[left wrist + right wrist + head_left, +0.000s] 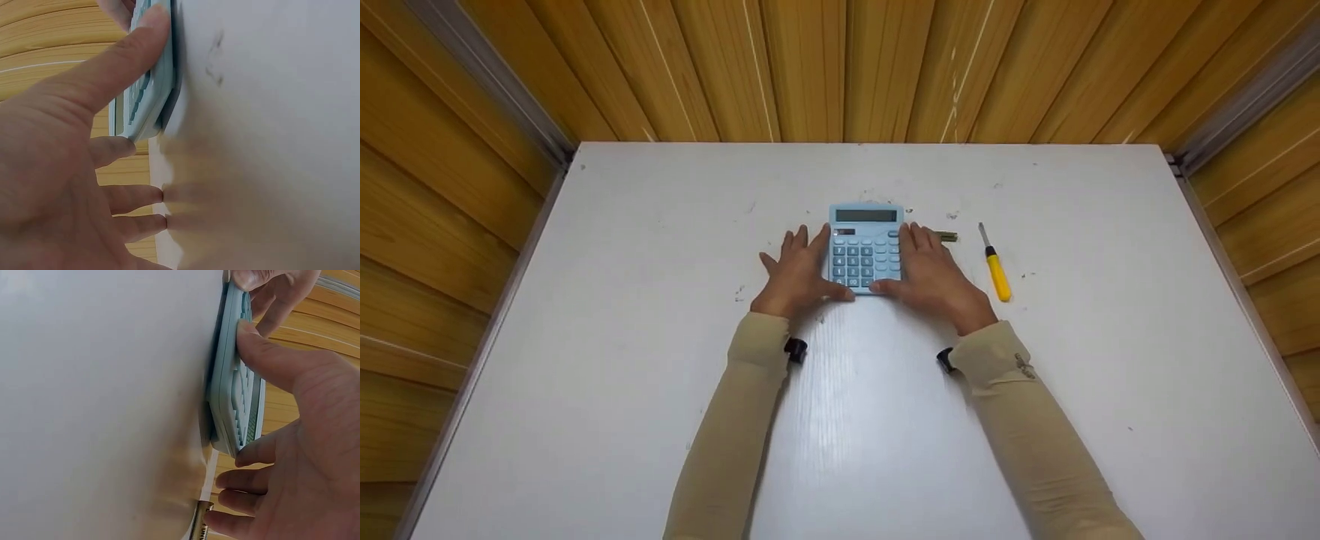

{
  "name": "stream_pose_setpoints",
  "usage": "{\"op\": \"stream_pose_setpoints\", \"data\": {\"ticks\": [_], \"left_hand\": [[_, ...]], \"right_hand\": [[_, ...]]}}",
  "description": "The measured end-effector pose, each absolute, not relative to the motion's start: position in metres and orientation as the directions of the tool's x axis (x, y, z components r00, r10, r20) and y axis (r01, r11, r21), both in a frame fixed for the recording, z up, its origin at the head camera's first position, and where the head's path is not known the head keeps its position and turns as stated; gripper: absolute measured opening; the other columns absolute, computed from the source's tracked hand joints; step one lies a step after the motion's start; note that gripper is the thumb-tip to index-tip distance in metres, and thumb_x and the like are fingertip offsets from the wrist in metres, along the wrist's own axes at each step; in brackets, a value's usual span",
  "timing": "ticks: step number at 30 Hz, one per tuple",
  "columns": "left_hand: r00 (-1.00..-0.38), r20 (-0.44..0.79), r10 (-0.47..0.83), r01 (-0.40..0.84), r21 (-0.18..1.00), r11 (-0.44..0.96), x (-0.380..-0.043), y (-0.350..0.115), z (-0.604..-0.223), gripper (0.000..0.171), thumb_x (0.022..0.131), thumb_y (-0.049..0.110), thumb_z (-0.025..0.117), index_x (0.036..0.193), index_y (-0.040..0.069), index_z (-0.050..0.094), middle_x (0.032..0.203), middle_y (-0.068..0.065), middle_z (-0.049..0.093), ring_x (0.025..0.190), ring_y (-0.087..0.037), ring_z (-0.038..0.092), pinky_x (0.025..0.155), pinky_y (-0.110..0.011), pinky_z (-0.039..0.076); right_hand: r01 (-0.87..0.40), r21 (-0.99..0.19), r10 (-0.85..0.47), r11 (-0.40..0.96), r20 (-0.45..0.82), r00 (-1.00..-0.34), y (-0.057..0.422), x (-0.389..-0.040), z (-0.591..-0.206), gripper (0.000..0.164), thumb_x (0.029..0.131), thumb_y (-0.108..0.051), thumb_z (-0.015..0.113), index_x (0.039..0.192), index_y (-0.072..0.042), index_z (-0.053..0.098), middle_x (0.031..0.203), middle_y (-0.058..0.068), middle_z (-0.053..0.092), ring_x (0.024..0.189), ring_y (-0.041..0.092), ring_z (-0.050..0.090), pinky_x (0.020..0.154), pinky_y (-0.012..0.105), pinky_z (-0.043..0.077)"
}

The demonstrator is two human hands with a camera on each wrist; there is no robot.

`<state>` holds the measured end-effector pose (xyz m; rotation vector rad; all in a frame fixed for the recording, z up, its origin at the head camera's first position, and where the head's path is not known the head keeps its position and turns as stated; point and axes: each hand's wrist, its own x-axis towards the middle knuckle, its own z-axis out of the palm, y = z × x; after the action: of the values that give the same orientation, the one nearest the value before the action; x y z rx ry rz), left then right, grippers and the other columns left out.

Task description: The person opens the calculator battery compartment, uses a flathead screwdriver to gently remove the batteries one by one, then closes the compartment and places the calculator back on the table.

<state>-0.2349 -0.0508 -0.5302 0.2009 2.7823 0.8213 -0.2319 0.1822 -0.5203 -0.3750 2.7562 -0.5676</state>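
A light-blue calculator [866, 247] lies face up on the white table, its display toward the far edge. My left hand [799, 274] holds its left side, index finger along the edge and thumb on the near corner; the other fingers spread out beside it. On the right side my right hand [934, 277] grips it likewise, thumb at the near edge. In the left wrist view the left thumb [121, 62] presses the calculator's near edge [154, 104]. The right wrist view shows the right index fingertip touching the calculator's side [222, 388].
Just beyond my right fingers lies a gold-and-dark battery [201, 520], partly hidden by the hand in the head view. Farther right is a screwdriver [997, 274] with a yellow handle, its tip pointing away. Wood-patterned panels [877, 67] stand behind the table.
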Motion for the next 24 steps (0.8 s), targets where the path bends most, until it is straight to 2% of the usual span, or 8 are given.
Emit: {"op": "stream_pose_setpoints", "data": {"ticks": [9, 16, 24], "left_hand": [[-0.963, -0.187, 0.196, 0.063, 0.548, 0.834, -0.2349, -0.0511, -0.528, 0.124, 0.074, 0.047, 0.098, 0.17, 0.019, 0.025, 0.175, -0.02, 0.016, 0.161, -0.045, 0.005, 0.116, -0.08, 0.0], [-0.964, -0.168, 0.204, 0.089, 0.521, 0.849, -0.2351, -0.051, -0.5281, 0.123, 0.074, 0.05, 0.097, 0.17, 0.019, 0.027, 0.174, -0.022, 0.02, 0.16, -0.046, 0.011, 0.115, -0.082, 0.006], [-0.964, -0.17, 0.204, 0.086, 0.525, 0.847, -0.2345, -0.0522, -0.5295, 0.123, 0.075, 0.051, 0.096, 0.171, 0.02, 0.026, 0.174, -0.02, 0.02, 0.16, -0.045, 0.01, 0.115, -0.081, 0.004]], "right_hand": [[-0.185, -0.433, -0.308, 0.882, -0.233, -0.922, 0.1816, -0.2316, -0.5193, 0.115, 0.097, -0.054, 0.074, 0.168, 0.003, 0.004, 0.175, 0.024, 0.007, 0.161, 0.042, 0.007, 0.128, 0.053, 0.013], [-0.197, -0.425, -0.314, 0.883, -0.226, -0.922, 0.1813, -0.233, -0.5197, 0.115, 0.097, -0.052, 0.075, 0.167, 0.007, 0.006, 0.174, 0.026, 0.01, 0.159, 0.042, 0.012, 0.128, 0.054, 0.015], [-0.189, -0.426, -0.311, 0.885, -0.238, -0.92, 0.1803, -0.2343, -0.5199, 0.115, 0.097, -0.054, 0.074, 0.167, 0.006, 0.004, 0.174, 0.026, 0.011, 0.16, 0.041, 0.012, 0.128, 0.053, 0.016]]}}
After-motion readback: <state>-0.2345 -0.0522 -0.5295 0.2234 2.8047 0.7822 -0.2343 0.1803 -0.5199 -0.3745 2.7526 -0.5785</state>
